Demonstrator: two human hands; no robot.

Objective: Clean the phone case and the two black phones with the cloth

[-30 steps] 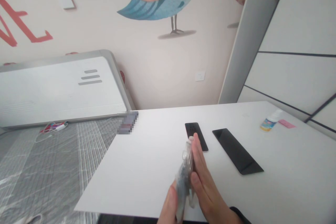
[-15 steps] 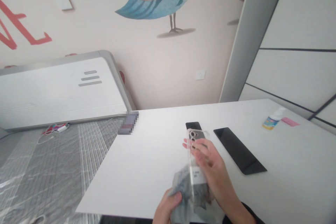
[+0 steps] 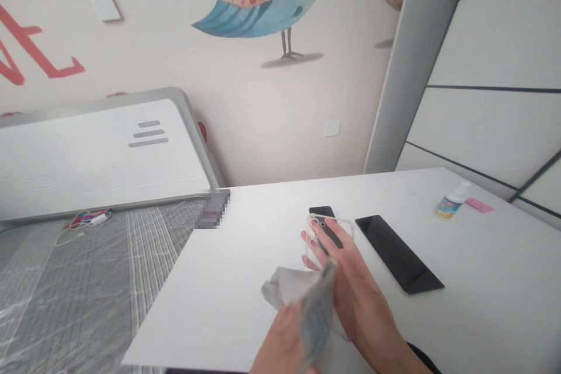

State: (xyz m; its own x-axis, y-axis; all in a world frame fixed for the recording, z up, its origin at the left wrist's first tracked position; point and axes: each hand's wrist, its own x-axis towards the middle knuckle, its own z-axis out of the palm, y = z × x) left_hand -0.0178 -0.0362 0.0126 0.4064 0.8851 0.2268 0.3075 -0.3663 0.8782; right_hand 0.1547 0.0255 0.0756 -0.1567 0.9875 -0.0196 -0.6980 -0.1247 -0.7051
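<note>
One clear, thin-rimmed rectangular case (image 3: 345,225) is held upright in the right hand (image 3: 357,286), fingers spread. One soft, crumpled grey cloth (image 3: 318,318) is gripped in the left hand (image 3: 280,342), overlapping the case's lower part. Two flat black slabs are seen: one phone (image 3: 321,210) beyond the hands, one larger panel (image 3: 398,254) to their right. All are carried above or on one smooth white table (image 3: 210,304). A bird mural (image 3: 267,6) is painted on the wall (image 3: 263,128) ahead.
</note>
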